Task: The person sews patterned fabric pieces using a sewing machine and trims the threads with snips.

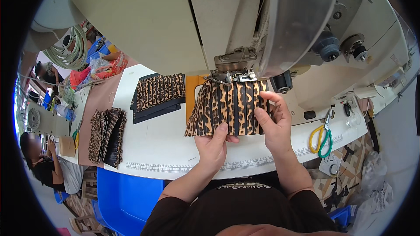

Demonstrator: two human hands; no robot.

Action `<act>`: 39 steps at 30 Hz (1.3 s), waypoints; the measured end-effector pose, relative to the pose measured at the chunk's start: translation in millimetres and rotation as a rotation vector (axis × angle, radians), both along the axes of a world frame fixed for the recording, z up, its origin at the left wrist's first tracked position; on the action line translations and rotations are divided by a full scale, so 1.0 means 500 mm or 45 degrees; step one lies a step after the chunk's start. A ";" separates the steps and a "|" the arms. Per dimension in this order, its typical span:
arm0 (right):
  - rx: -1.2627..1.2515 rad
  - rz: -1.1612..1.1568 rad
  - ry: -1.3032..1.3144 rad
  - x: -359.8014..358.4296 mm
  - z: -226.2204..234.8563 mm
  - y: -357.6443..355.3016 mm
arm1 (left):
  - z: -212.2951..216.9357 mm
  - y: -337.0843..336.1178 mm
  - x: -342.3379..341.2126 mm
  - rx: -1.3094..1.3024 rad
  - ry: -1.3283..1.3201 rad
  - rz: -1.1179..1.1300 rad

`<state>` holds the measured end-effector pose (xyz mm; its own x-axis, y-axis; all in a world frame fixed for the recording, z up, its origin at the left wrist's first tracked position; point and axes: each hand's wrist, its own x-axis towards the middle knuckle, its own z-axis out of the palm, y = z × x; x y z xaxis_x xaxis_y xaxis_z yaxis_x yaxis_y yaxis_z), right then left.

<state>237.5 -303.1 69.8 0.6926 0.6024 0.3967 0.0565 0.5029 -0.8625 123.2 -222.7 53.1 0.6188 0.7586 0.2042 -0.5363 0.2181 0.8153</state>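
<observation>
A leopard-print fabric piece with black stripes (pixel 224 107) lies under the needle area of the sewing machine, its far edge at the presser foot (pixel 245 77). My left hand (pixel 213 147) grips its near edge, thumb on top and fingers underneath. At the right edge my right hand (pixel 276 120) holds the same piece between thumb and fingers, the index finger reaching toward the foot. How far the fabric passes beneath the foot is hidden by the machine head (pixel 144 22).
More leopard-print pieces (pixel 161 91) lie stacked on the white table, with another bundle (pixel 105 135) farther left. Scissors with yellow and green handles (pixel 321 137) rest at the right. A ruler strip (pixel 153 166) lines the near edge. Below sits a blue bin (pixel 127 196). People work at far left.
</observation>
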 end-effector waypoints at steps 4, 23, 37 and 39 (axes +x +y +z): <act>0.007 0.127 0.234 -0.001 0.027 -0.003 | 0.003 0.017 -0.008 -0.219 0.012 -0.033; -0.058 0.045 0.144 -0.008 0.030 -0.005 | 0.027 0.014 -0.003 -0.059 0.002 0.068; -0.052 -0.014 0.114 0.013 0.022 -0.009 | 0.018 0.017 0.002 0.069 0.042 0.083; -0.038 -0.013 0.081 0.023 0.024 -0.010 | 0.020 0.026 0.010 0.075 0.051 0.086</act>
<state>249.0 -308.3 81.8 0.7219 0.6064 0.3333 0.0059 0.4763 -0.8793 128.1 -209.9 62.9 0.5753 0.7862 0.2256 -0.5151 0.1339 0.8466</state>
